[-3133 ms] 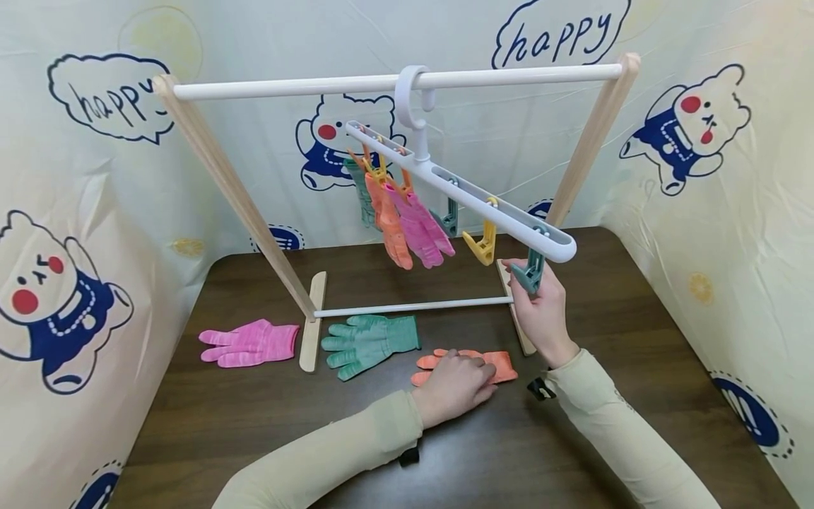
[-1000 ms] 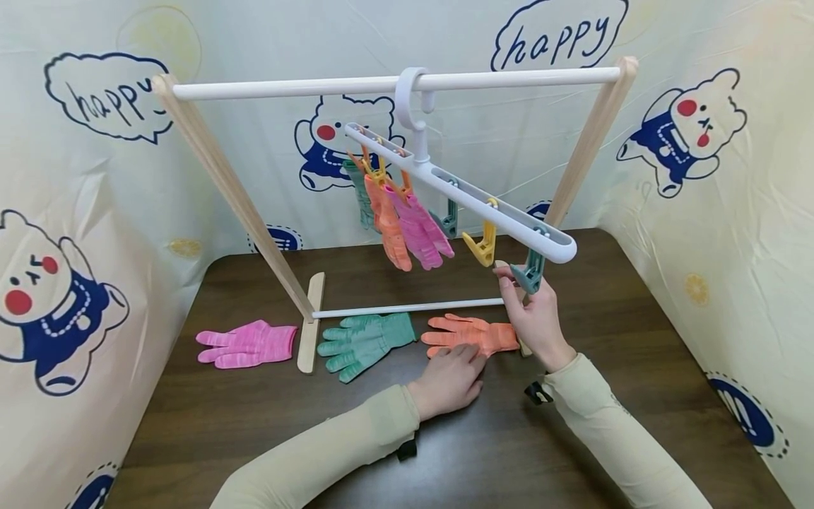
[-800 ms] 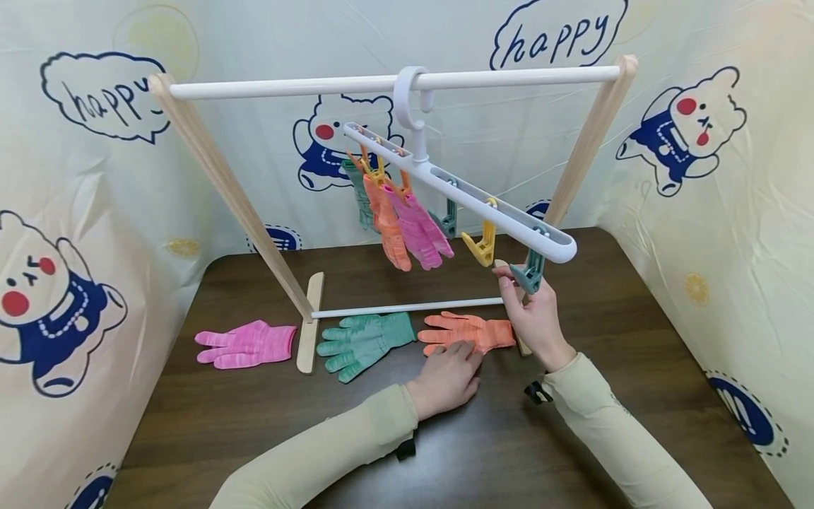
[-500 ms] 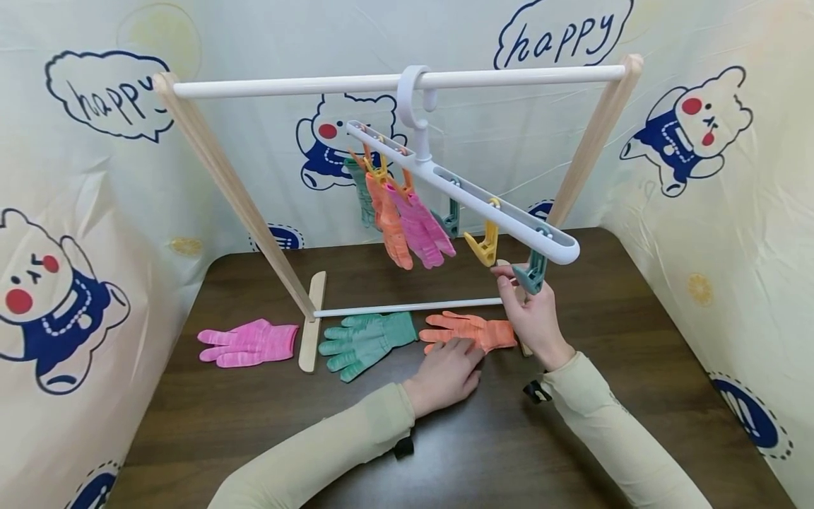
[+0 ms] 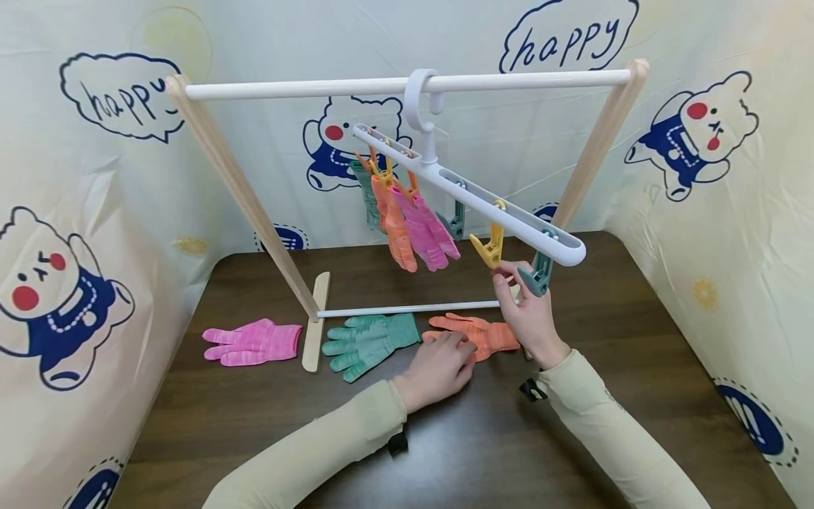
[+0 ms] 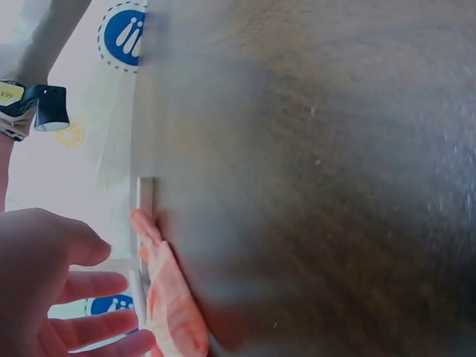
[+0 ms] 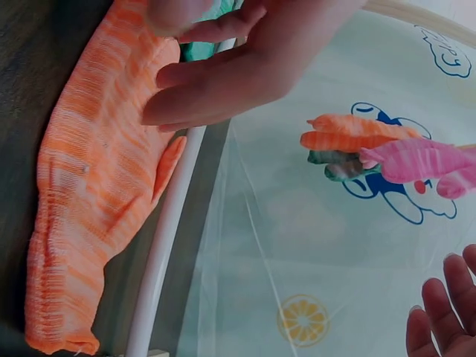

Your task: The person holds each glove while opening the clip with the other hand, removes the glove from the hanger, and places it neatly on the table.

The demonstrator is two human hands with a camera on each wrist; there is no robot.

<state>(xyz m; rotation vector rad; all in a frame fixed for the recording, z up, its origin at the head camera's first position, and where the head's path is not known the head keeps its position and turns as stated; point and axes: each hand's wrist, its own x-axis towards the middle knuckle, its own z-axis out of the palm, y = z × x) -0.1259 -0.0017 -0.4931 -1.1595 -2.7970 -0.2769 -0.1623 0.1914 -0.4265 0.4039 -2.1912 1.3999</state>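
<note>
My left hand hovers at the near edge of an orange glove lying on the table; its fingers are relaxed and spread in the left wrist view, beside the glove. My right hand is raised just behind a green clip and below a yellow clip, fingers loosely extended, holding nothing. Both clips hang from a white hanger. To the left on the table lie a green glove and a pink glove.
The hanger hooks over the white top rod of a wooden-legged rack. Green, orange and pink gloves hang clipped on its far half. Another green clip hangs near the middle. A low rod crosses behind the table gloves.
The orange glove has shifted away from me on the table and lies spread. My left hand has slid left off most of it. The right hand has moved slightly left, toward the yellow clip.
</note>
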